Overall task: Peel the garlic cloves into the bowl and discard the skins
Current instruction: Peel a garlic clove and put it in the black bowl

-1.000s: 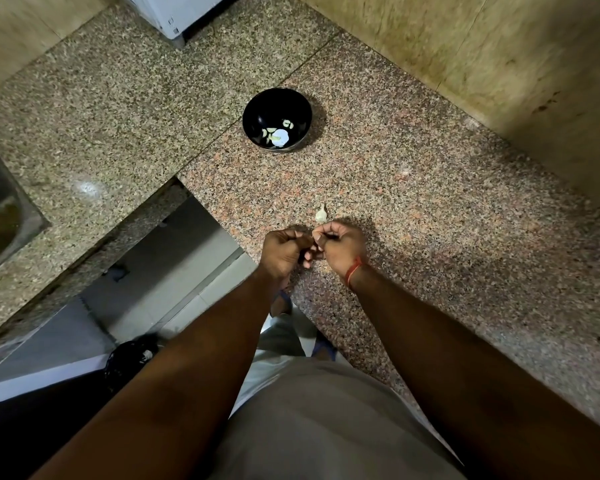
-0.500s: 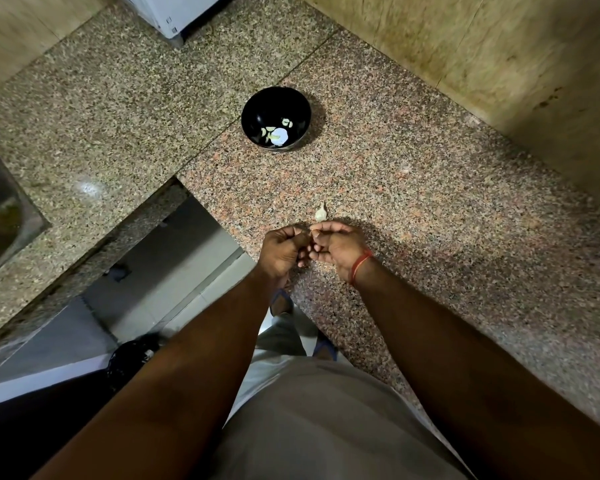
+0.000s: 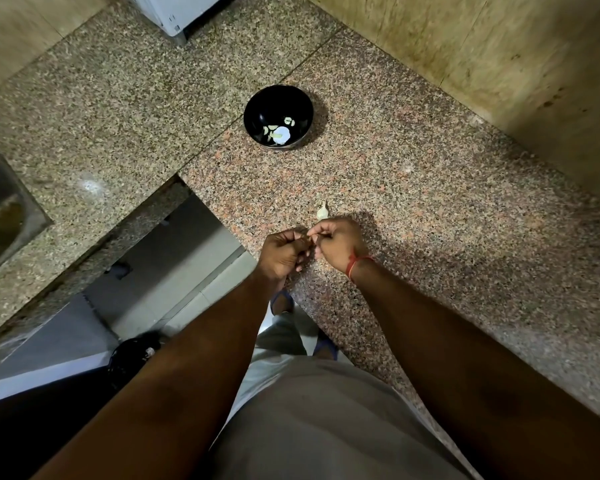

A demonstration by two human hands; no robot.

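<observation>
Granite countertop (image 3: 430,237) fills most of the shot, speckled pinkish on the near slab and greyer on the far one, with a tan wall (image 3: 499,64) behind, a steel sink (image 3: 0,216) poking in at the left edge and the corner of some white appliance (image 3: 177,12) up top. One black bowl (image 3: 257,109) sits well ahead of the hands, and it's already got a small pile of pale garlic bits in it, too clumped for me to count properly. Down on the floor there's one dark bin (image 3: 132,355), which I'd guess is where the skins go. Both hands are bunched together over the counter edge: left hand (image 3: 284,252) curled tight, right hand (image 3: 340,242) with a red thread bracelet (image 3: 355,265), fingertips meeting right between them, pinching what I take to be the clove being peeled, though it's basically hidden so I can't swear to it. Compared with a second ago, hardly anything's changed, just a bit of fingertip fiddling, and the hands have barely shifted. So the skin is probably still coming off and nothing's ready to drop in the bowl yet. One loose garlic clove (image 3: 322,211) lies on the counter just beyond the right hand, not touching it, looks unpeeled and next in line. Count: two hands, one bowl, one spare clove, one bin.
</observation>
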